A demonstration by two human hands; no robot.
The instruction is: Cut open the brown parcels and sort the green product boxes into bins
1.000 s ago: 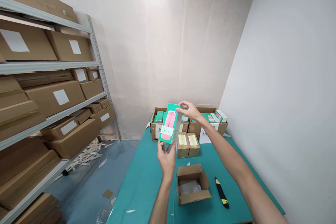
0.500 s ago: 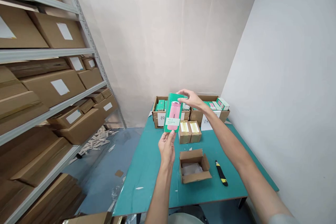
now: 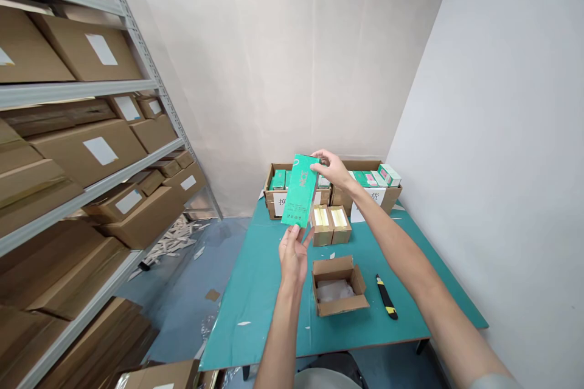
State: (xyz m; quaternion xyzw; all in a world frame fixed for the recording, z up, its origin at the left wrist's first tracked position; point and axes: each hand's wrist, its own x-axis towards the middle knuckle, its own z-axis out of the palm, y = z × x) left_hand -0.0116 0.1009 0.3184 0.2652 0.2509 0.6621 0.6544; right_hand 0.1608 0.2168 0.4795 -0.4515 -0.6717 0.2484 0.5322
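Note:
A green product box (image 3: 298, 191) with pale printing is held up above the table, a plain text side facing me. My left hand (image 3: 294, 255) grips its bottom edge between thumb and fingers. At the upper right corner, my right hand (image 3: 332, 169) pinches the same box. Below on the table stands an open small carton (image 3: 340, 306) with translucent wrapping inside. Right of it lies a black and yellow utility knife (image 3: 387, 298).
Two small taped cartons (image 3: 331, 234) stand behind the open one. At the table's back are two larger cartons (image 3: 297, 203) of green boxes, with paper signs. A metal shelf (image 3: 155, 82) loaded with cardboard boxes is at left; a wall bounds the right.
The green box has been turned: its side with the pink bottle picture faced me before, and now a green side with text does. Both hands still hold it.

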